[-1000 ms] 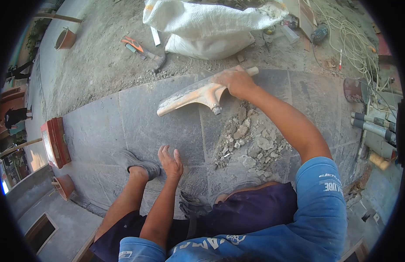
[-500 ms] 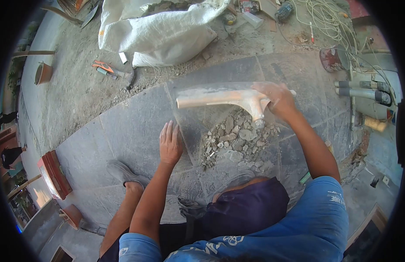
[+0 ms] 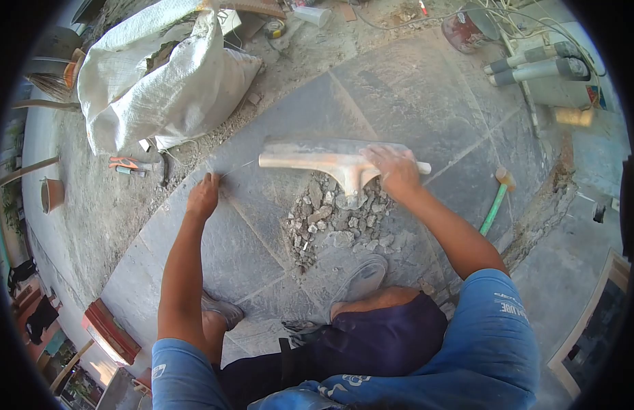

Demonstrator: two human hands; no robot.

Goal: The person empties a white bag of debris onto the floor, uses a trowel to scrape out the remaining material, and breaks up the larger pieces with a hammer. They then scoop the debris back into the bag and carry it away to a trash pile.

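On grey paving [image 3: 412, 89], right hand [image 3: 397, 171] closed around the handle of an orange scraper [image 3: 310, 159], whose blade lies just beyond the rubble [image 3: 331, 219]. Left hand [image 3: 204, 195] curled shut on a slab, left of the blade; whether it grips the thin line [image 3: 238, 167] cannot be told.

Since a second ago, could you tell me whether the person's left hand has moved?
Yes. The left hand has gone from beside the rubble pile outward to the paving edge, toward the white sack. The right hand grips the mortar-caked tool.
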